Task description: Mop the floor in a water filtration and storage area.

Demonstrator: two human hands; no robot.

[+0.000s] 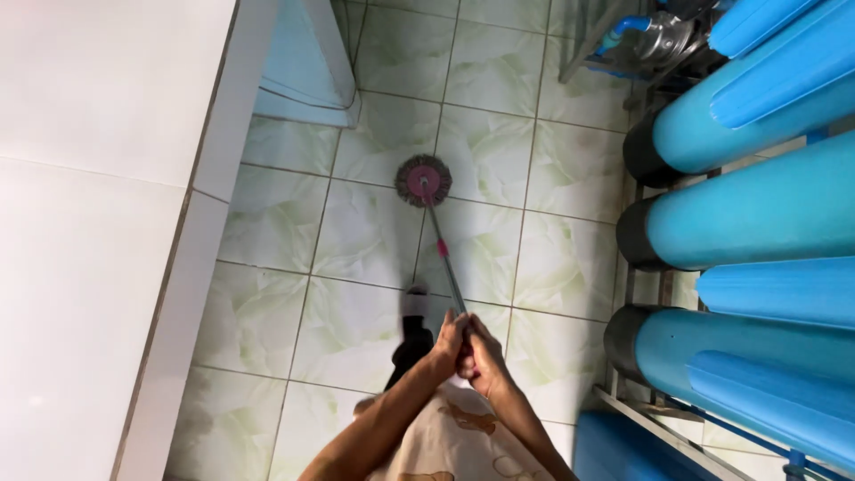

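A round pink mop head (423, 180) rests flat on the pale green tiled floor (356, 249). Its metal handle (443, 254) runs back toward me. Both hands grip the near end of the handle together: my left hand (448, 341) sits slightly higher on it, and my right hand (481, 356) wraps it just below. My forearms come up from the bottom edge. One foot in a dark sock and a light sandal (415, 312) stands just left of the handle.
A white tiled wall (98, 223) fills the left side. Large blue cylinders (757, 214) on a metal rack (641, 419) line the right. A pale blue panel (303, 62) leans at the top, and a metal pump (663, 40) sits at the top right.
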